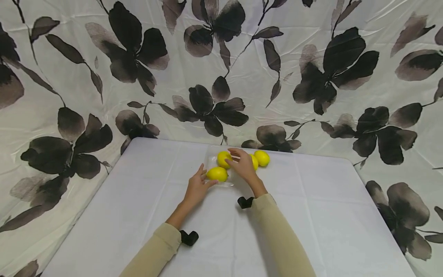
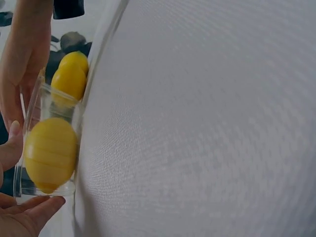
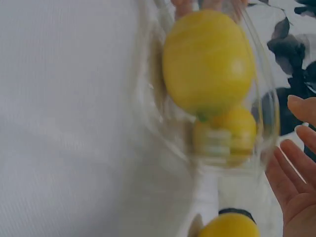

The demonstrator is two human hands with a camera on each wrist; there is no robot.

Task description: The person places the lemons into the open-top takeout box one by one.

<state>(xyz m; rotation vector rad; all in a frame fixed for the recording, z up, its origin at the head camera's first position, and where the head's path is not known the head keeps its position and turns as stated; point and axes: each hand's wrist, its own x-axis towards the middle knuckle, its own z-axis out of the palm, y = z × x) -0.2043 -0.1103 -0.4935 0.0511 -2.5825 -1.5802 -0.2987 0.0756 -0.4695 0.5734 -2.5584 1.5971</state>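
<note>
While the head view shows only a faint glassy outline around the fruit, the left wrist view makes plain that a clear plastic container [image 2: 47, 143] stands on the white tablecloth [image 1: 311, 215] and walls in the nearest lemon [image 2: 51, 154], with two more lemons [image 2: 70, 76] lined up beyond it. In the head view, four smooth, oval, bright yellow lemons lie near the table's far edge: the near lemon [image 1: 217, 174], another [image 1: 223, 158] behind it, one partly hidden by the right hand, and the outermost lemon [image 1: 262, 157] lying apart to the right. The left hand [image 1: 196, 188] has its fingers extended and relaxed, fingertips touching the container wall at the near lemon, gripping nothing. The right hand [image 1: 243, 165] arches over the container's far side with fingers loosely spread; the right wrist view shows its palm open beside the blurred transparent wall, clasping nothing. The cloth is finely woven, and the backdrop [image 1: 221, 77] is creased white fabric printed with dark flowers.
</note>
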